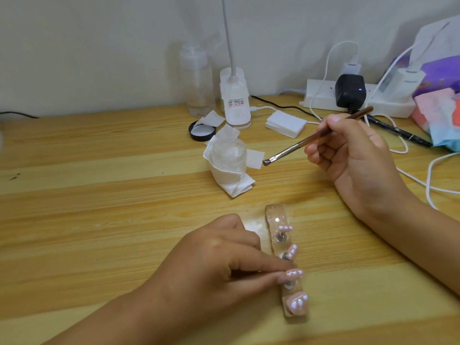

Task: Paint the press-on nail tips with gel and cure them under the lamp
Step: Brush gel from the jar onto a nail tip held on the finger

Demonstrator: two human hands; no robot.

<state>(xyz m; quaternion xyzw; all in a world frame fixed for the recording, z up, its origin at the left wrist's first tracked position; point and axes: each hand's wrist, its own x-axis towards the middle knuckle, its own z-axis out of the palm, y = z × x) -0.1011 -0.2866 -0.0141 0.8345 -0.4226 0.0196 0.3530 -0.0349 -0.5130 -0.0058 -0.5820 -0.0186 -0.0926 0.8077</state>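
Note:
A clear strip holder (275, 215) lies on the wooden table near the front, with several pink nail tips standing on metal pegs. The tips carry glossy white-looking dots. My left hand (219, 260) lies beside the strip and pinches the third nail tip (296, 273) between thumb and fingertip. My right hand (353, 155) hovers above the table further back and grips a brown-handled brush (306, 140), its flat bristle end pointing left and down. A small glass jar wrapped in white tissue (227, 168) stands just left of the brush tip.
A white lamp (235, 98) stands at the back with a clear bottle (198, 80), a black lid (202, 130) and a stack of white pads (285, 124). A power strip (321, 98) with chargers, cables and a black pen (398, 131) fill the back right.

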